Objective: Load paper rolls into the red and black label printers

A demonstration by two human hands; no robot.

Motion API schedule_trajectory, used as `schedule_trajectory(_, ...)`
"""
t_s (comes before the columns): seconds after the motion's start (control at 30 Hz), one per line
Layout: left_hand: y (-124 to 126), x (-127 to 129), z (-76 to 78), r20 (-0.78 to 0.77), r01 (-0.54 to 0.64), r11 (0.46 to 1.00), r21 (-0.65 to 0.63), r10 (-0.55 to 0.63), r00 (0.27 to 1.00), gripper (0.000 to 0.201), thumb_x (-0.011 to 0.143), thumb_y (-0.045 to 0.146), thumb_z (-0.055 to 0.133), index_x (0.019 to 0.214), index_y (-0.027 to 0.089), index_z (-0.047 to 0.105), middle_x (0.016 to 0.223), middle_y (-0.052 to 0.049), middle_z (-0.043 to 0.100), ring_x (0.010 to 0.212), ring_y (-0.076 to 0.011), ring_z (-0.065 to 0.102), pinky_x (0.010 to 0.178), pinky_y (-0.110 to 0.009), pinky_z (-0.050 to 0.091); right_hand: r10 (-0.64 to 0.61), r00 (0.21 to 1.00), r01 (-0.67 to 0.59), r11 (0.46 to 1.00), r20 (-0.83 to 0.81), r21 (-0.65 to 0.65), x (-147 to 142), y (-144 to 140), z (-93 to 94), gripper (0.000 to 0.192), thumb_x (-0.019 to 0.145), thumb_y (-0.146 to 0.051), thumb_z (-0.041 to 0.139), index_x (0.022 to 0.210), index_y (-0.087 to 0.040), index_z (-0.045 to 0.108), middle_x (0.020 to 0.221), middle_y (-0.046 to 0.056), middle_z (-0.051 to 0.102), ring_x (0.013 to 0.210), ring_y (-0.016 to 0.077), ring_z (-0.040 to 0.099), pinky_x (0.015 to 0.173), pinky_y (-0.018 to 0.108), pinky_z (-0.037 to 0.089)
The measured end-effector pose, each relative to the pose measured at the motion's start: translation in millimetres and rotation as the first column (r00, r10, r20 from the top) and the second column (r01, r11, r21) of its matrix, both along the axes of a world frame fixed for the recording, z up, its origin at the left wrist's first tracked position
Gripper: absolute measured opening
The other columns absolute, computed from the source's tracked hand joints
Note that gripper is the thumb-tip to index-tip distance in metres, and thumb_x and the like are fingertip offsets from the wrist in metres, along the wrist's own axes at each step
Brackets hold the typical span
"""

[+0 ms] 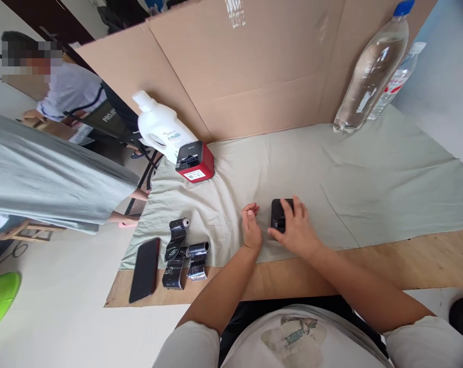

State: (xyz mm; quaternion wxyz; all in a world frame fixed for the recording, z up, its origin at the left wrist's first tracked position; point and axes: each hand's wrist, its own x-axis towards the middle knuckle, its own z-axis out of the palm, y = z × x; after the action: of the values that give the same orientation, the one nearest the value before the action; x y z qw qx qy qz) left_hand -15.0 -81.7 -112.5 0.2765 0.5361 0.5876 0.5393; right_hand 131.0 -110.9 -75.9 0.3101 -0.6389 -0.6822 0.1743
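A small black box-shaped device (pixel 277 208) rests on the grey-green cloth in front of me. My right hand (pixel 297 225) lies over its right side, with the thumb at the near edge and the fingertips on top. Part of the device is hidden under that hand. Just left of it, and apart from it, is my left hand (pixel 251 227); its fingers are loosely curled together and nothing shows in them. Farther left lie dark glossy ribbon rolls (pixel 176 253), partly unwound, and a smaller roll (pixel 198 260) beside them.
A phone (pixel 144 270) lies at the left edge. Behind are a red-and-black cube-shaped device (pixel 196 162) and a white jug (pixel 164 125). A large bottle (pixel 373 71) and a smaller bottle (pixel 398 82) lean by the cardboard wall (pixel 254 76). People are at left.
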Motion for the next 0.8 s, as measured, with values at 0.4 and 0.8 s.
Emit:
schedule_trajectory(0.4, -13, 6, 4.0, -0.335, 0.170, 0.985, 0.025, -0.152, 0.930, 0.036, 0.101, 0.046, 0.036, 0.113, 0.021, 0.058, 0.117, -0.013, 0.065, 0.115, -0.0259, 0.061, 0.102, -0.051, 0.045, 0.139, 0.988, -0.116, 0.954, 0.063, -0.278, 41, 29, 29.8, 0.103, 0.061, -0.035, 0.075, 0.154, -0.026, 0.032, 0.164, 0.018, 0.020, 0.137, 0.0435, 0.042, 0.108, 0.060, 0.040)
schedule_trajectory(0.8, -22, 15, 21.5, -0.705, 0.649, 0.655, -0.387, -0.664, 0.249, 0.057, 0.101, 0.050, 0.034, 0.155, 0.031, 0.031, 0.166, -0.002, 0.022, 0.155, -0.0297, 0.014, 0.123, -0.060, 0.011, -0.389, 0.864, 0.475, 0.841, 0.319, -0.259, 196, 221, 55.0, 0.105, 0.068, -0.042, 0.073, 0.157, -0.022, 0.023, 0.166, 0.016, 0.012, 0.142, 0.0480, 0.033, 0.110, 0.058, 0.038)
